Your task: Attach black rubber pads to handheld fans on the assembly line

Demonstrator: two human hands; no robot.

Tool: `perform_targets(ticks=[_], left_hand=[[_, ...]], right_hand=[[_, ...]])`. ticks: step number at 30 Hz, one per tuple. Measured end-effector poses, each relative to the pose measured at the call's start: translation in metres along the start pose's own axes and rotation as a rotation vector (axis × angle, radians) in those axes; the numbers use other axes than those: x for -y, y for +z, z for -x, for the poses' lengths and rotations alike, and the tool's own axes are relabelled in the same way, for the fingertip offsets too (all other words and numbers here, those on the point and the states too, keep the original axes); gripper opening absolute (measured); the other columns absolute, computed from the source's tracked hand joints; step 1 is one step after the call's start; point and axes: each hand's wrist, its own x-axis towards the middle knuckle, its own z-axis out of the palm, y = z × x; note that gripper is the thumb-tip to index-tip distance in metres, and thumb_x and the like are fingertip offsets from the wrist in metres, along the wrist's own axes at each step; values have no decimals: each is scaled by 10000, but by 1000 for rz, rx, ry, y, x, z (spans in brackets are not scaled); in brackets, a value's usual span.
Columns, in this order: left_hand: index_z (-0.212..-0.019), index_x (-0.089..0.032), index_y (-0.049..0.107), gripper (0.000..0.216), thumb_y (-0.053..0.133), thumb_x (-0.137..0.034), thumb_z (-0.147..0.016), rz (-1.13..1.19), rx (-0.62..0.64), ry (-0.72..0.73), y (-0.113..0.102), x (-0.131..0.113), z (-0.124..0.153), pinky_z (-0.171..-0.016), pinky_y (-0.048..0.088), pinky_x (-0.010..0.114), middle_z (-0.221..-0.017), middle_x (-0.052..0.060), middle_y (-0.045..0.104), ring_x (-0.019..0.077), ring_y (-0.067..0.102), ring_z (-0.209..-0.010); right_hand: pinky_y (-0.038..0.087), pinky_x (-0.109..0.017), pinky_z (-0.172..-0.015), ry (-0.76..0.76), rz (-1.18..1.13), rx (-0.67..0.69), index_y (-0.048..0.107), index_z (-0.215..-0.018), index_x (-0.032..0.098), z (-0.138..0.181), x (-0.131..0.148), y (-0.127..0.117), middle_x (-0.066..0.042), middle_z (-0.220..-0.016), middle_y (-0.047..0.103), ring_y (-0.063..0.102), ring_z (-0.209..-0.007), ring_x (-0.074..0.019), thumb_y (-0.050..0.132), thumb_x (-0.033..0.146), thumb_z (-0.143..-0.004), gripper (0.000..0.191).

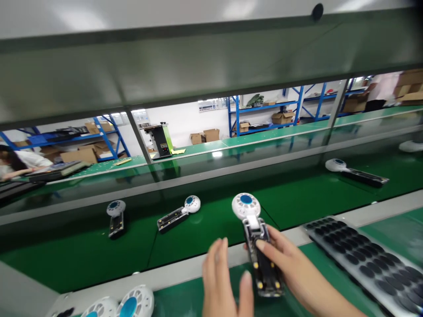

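Observation:
My right hand grips a small handheld fan by its dark handle, thumb on top and fingers beneath. The fan's round white head with a blue centre points away from me. Its handle looks uncovered, with dark insides and small gold-coloured spots. Just left of the handle, my left hand is raised with fingers stretched and thumb apart, holding nothing. Two similar fans, one on the left and one nearer the middle, lie on the green conveyor belt. Another fan lies farther right.
A sheet of round black pads lies at right on the green worktop. White fan heads sit at lower left. A metal shelf overhangs the belt. Behind stand a black-green machine, blue racks and a person.

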Motion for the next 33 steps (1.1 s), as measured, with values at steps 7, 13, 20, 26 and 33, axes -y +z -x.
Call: perform_targets(ticks=[7, 13, 20, 26, 33], left_hand=[[-1244, -94, 438, 481, 518, -248, -795, -677, 242, -160, -62, 35, -151, -1033, 102, 544, -1434, 183, 211, 351, 51, -1321], [-1070, -159, 542, 279, 551, -273, -815, -534, 455, -457, -67, 67, -201, -846, 435, 445, -1138, 75, 544, 221, 533, -1008], [-953, -133, 543, 221, 517, -316, -832, 138, 468, -730, -27, 43, -147, -639, 500, 311, -878, 35, 595, 138, 585, -730], [-855, -187, 420, 358, 382, -541, -822, 699, 297, -781, 3, -3, -59, -540, 476, 241, -647, -27, 509, 107, 580, -565], [-851, -185, 401, 193, 518, -332, -813, 953, 222, -703, 19, 8, -11, -612, 501, 289, -694, -10, 545, 187, 646, -693]], right_hand=[[484, -266, -598, 8, 203, -173, 512, -1028, 155, -84, 2, -22, -19, -786, 635, 610, -652, -138, 458, 295, -868, 219], [505, -339, -706, -62, 455, -194, 532, -1068, 151, -140, -6, -30, -42, -995, 594, 597, -808, -154, 486, 327, -882, 260], [466, -404, -822, -67, 847, -213, 541, -1083, 174, -156, -7, -56, -60, -1127, 555, 561, -957, -194, 498, 313, -876, 253], [348, -466, -933, -206, 1067, -249, 458, -1181, 187, -94, -2, -38, -80, -1247, 451, 437, -1122, -253, 514, 280, -849, 349], [441, -278, -780, -191, 1137, 118, 631, -758, 216, 37, -26, -11, -26, -866, 596, 559, -863, -195, 539, 109, -680, 162]])
